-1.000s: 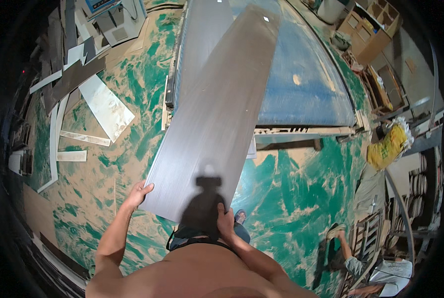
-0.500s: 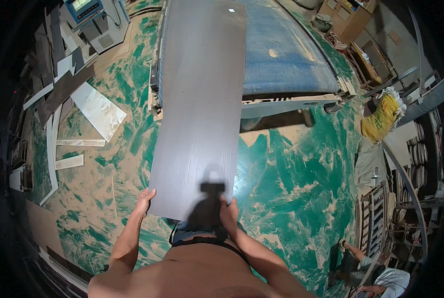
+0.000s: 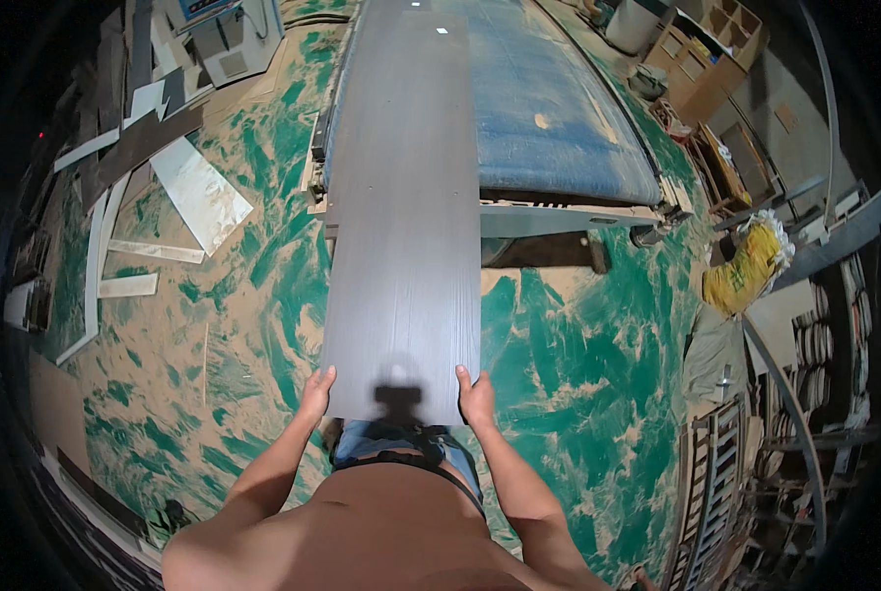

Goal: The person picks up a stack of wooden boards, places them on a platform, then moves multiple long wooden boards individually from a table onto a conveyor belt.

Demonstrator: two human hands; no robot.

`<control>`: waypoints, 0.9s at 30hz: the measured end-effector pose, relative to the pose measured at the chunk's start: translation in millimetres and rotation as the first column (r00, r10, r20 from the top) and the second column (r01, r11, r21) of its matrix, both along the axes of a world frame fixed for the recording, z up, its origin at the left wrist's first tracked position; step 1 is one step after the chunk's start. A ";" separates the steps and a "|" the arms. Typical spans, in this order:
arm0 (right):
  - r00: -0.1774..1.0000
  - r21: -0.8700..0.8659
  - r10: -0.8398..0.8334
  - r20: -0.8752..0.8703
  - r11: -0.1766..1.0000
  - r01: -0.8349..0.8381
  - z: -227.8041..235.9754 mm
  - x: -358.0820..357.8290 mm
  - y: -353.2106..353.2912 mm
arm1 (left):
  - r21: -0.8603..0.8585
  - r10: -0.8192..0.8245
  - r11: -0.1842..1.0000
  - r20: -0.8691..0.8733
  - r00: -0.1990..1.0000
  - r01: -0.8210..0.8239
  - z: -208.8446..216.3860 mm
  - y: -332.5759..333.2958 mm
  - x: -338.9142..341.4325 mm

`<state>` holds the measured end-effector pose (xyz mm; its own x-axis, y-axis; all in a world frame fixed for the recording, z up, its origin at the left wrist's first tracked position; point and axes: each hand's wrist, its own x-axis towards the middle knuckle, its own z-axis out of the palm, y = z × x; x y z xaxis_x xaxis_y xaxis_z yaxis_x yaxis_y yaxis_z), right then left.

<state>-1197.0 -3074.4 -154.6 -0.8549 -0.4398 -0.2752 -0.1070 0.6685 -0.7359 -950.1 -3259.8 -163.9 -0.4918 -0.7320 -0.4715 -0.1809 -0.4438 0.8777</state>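
Note:
A long grey wood-grain panel point(image 3: 403, 266) stretches away from my body, its far part over a blue conveyor belt point(image 3: 569, 128). My left hand point(image 3: 315, 394) is closed on the panel's left edge near the close end, thumb on top. On the opposite edge, my right hand point(image 3: 476, 398) grips at about the same distance, thumb up, with its fingers mostly hidden. Small white stickers mark the far part, where a step in the edge suggests a second grey panel; the overlap is hard to make out. A dark shadow falls across the near end.
Offcut boards point(image 3: 199, 195) and strips lie on the dusty green floor at left, below a machine cabinet point(image 3: 229, 44). To the right are a yellow sack point(image 3: 746, 266), a slatted rack point(image 3: 709, 483) and a wooden shelf unit point(image 3: 702, 49). The conveyor's front frame point(image 3: 569, 217) crosses ahead.
The panel's near end has shifted right and the panel now lies straighter along the belt. Both hands moved right with it. The person at lower right has almost left the view.

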 end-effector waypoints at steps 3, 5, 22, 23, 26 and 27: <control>0.999 -0.022 0.036 -0.038 0.999 -0.037 -2.2 -25.2 6.4 | -0.006 0.047 0.999 -0.030 0.998 -0.047 -15.4 16.0 -14.9; 0.996 0.016 0.067 -0.058 0.998 -0.066 0.1 -45.2 5.2 | -0.109 0.061 0.993 0.059 0.996 -0.055 -14.9 18.8 -29.3; 0.997 -0.004 -0.072 0.036 0.997 0.072 2.1 -130.1 -137.6 | -0.266 0.318 0.927 0.185 0.930 -0.265 11.3 -109.7 -112.5; 0.952 -0.017 -0.141 0.270 0.988 0.152 17.2 -126.5 -144.1 | -0.255 0.325 0.928 0.191 0.926 -0.273 6.7 -115.4 -112.5; 0.754 -0.366 -0.157 0.638 0.799 0.477 -14.2 -134.7 -129.5 | -0.373 0.477 0.847 0.220 0.851 -0.378 -4.7 -129.0 -118.1; 0.799 -0.334 -0.208 0.564 0.828 0.451 -17.9 -128.2 -121.9 | -0.411 0.504 0.818 0.176 0.845 -0.402 -4.7 -130.5 -122.2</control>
